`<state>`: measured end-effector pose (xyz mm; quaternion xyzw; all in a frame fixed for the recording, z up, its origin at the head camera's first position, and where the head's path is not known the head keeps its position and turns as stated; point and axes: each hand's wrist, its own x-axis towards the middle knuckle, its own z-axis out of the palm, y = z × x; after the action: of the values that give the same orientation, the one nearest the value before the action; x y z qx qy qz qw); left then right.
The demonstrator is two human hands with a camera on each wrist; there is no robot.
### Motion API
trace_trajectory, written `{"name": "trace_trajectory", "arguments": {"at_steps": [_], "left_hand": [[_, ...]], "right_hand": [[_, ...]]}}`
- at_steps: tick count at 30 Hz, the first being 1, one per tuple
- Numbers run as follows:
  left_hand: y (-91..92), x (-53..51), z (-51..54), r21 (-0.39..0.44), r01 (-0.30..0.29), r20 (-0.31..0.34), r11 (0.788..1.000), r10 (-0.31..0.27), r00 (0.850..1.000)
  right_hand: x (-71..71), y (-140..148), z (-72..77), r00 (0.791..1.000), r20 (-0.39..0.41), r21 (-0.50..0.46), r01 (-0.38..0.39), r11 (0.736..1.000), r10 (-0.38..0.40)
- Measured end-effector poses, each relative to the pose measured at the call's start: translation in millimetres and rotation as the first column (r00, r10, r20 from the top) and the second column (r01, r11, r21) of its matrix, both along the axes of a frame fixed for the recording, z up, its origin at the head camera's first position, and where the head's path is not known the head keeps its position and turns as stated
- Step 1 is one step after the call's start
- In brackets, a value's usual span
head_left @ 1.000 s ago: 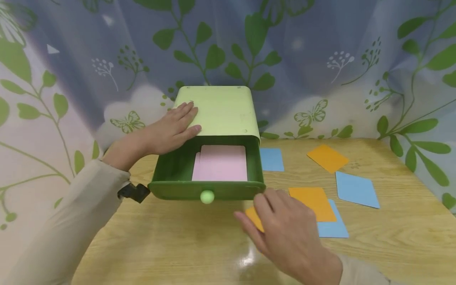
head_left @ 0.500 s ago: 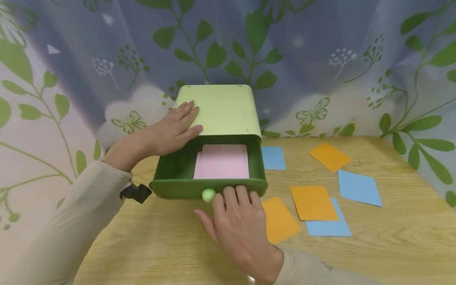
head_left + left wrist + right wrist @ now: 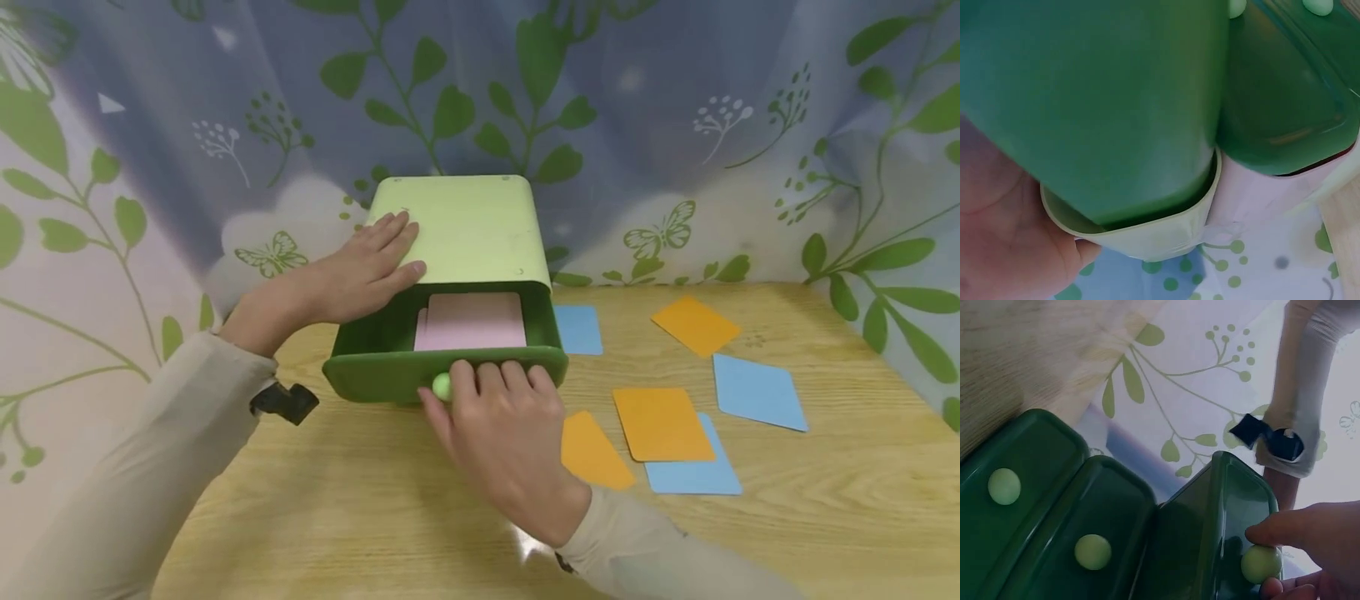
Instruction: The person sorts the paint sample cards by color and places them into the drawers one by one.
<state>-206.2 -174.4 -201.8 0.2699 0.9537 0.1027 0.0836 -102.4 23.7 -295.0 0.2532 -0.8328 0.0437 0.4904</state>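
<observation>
Green drawer [image 3: 382, 377]: is sitting further in than half a second ago, less of the pink cards [image 3: 476, 322] showing – yet it is standing partly out from under the pale-green cabinet [image 3: 472, 229].
Right hand [image 3: 510, 442]: is pinching the round knob [image 3: 442, 387] between thumb and fingers; half a second ago the thumb was hanging clear of it.
Left hand [image 3: 360, 271]: is lying flat on the cabinet top's left side, fingers straight, in the same place as before.
Lower drawers [image 3: 1113, 503]: two are showing beside the held one in the right wrist view, each bearing a knob.
Loose cards: orange cards [image 3: 663, 423] and blue cards [image 3: 759, 392] are lying on the wooden table [image 3: 337, 500], right of the drawer.
In the way: the right hand is hiding part of the drawer front – and of the nearest orange card.
</observation>
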Motion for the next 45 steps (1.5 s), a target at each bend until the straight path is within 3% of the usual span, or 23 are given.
{"name": "trace_trajectory", "arguments": {"at_steps": [12, 21, 25, 30, 37, 45], "left_hand": [[0.4, -2.0, 10.4, -0.053, 0.003, 0.071, 0.999, 0.000, 0.997], [2.0, -0.7, 15.6, -0.088, 0.001, 0.079, 0.996, 0.006, 0.997], [1.8, -0.9, 15.8, -0.077, -0.002, 0.054, 0.997, 0.006, 0.998], [0.3, -3.7, 8.8, 0.000, 0.009, 0.019, 1.000, -0.009, 1.000], [3.1, -5.2, 0.4, 0.044, 0.000, -0.080, 0.999, 0.003, 0.997], [6.0, -5.1, -8.0, 0.069, -0.032, -0.143, 0.997, 0.041, 0.989]], "right_hand": [[-33.1, -7, 0.2, 0.997, -0.068, 0.041, 0.046, 0.998, -0.044], [-56.9, -11, 2.5, 0.996, -0.053, 0.072, 0.069, 0.995, -0.066], [-65.6, -12, 7.1, 0.997, -0.019, 0.080, 0.070, 0.994, -0.069], [-74.2, -14, 8.6, 0.997, 0.004, 0.078, 0.083, 0.994, -0.083], [-79.1, -11, 10.1, 0.997, -0.001, 0.064, 0.074, 0.995, -0.074], [-81.9, -5, -4.3, 1.000, 0.012, 0.033, -0.015, 0.999, 0.015]]}}
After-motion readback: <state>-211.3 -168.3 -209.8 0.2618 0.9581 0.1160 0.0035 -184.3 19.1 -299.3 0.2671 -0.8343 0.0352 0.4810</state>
